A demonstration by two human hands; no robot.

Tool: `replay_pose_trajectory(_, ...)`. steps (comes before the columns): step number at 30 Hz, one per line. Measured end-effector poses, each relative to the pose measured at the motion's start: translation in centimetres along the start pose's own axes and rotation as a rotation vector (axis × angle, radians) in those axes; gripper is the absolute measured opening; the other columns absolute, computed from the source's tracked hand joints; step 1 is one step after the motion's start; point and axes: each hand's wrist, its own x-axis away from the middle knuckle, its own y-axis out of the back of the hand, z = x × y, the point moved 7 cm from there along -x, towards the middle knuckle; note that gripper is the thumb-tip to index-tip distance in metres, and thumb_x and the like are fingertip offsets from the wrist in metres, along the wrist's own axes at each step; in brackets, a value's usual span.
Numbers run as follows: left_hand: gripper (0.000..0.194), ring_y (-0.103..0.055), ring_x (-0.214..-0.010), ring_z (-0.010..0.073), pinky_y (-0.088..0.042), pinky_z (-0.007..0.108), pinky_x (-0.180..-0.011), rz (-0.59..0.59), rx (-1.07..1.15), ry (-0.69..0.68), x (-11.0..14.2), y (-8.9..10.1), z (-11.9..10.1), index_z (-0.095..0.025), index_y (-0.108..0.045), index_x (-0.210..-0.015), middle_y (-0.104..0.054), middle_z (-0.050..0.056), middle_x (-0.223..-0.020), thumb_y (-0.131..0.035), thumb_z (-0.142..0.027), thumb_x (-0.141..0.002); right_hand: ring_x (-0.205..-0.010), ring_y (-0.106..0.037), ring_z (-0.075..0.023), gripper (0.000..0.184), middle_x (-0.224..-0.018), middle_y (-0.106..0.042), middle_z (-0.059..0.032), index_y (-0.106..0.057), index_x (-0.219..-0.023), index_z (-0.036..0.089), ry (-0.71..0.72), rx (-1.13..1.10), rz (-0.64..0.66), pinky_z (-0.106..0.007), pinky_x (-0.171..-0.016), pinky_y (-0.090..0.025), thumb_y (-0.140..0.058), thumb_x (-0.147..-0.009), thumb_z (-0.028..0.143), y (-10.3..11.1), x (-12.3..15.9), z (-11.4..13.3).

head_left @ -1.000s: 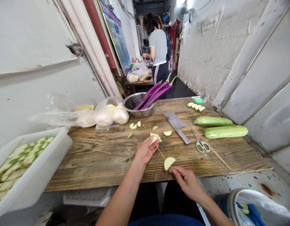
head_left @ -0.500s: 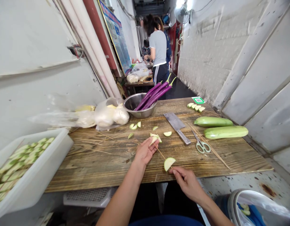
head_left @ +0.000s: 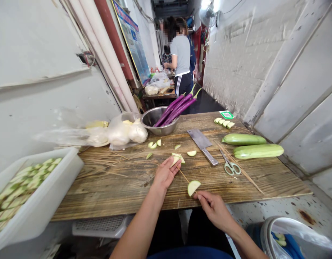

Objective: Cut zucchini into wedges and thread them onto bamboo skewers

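Note:
My left hand is closed on a pale green zucchini slice, held near the tip of a thin wooden skewer. My right hand pinches the other end of that skewer between thumb and fingers. A half-round zucchini slice sits threaded on the skewer close to my right fingers. Beyond my left fingertips lies another cut slice, partly hidden. A loose half slice rests on the wooden table, with several small pieces farther left.
A cleaver, green-handled scissors and two whole zucchini lie to the right. Eggplants stand in a metal bowl at the back. A white tub of skewered slices is at left; a bin stands lower right.

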Motion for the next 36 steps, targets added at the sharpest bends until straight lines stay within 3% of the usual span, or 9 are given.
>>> replay_pose_trajectory(15, 0.015, -0.066, -0.079, 0.0172, -0.053, 0.026, -0.07, 0.023, -0.039, -0.028, 0.2, -0.2, -0.2, -0.01, -0.059, -0.094, -0.068, 0.013, -0.091, -0.055, -0.01, -0.08, -0.076, -0.061, -0.0165, 0.03, -0.086, -0.068, -0.0055, -0.065, -0.093, 0.017, -0.01, -0.003, 0.002, -0.023, -0.068, -0.043, -0.039, -0.09, 0.03, 0.0, -0.1, 0.1)
replay_pose_trajectory(36, 0.01, -0.065, -0.079, 0.0174, -0.053, 0.027, -0.073, 0.08, -0.062, -0.014, 0.3, -0.8, 1.0, -0.008, -0.063, -0.085, -0.068, 0.012, -0.089, -0.055, -0.009, -0.079, -0.066, -0.059, -0.0161, 0.031, -0.067, -0.063, -0.0021, -0.064, -0.085, 0.017, -0.049, 0.075, -0.055, -0.023, -0.063, -0.042, -0.037, -0.089, 0.031, -0.1, -0.1, -0.2)
